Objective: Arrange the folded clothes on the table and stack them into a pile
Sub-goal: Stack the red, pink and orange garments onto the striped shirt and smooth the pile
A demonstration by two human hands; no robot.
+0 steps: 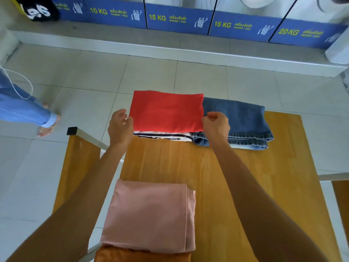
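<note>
A folded red garment point(167, 111) lies at the far edge of the wooden table point(217, 176), on top of a white folded piece with dark stripes point(164, 136). My left hand point(120, 125) pinches its left edge and my right hand point(215, 125) pinches its right edge. Folded blue jeans point(243, 121) lie right beside it, touching. Near me a folded pink garment point(151, 214) rests on an orange folded piece point(141, 256) at the table's near edge.
A wooden bench point(79, 167) with a metal frame stands left of the table, another wooden surface point(341, 201) at the right edge. A person's leg in blue trousers and a bare foot point(47, 127) are on the tiled floor at left. Washing machines point(177, 17) line the far wall.
</note>
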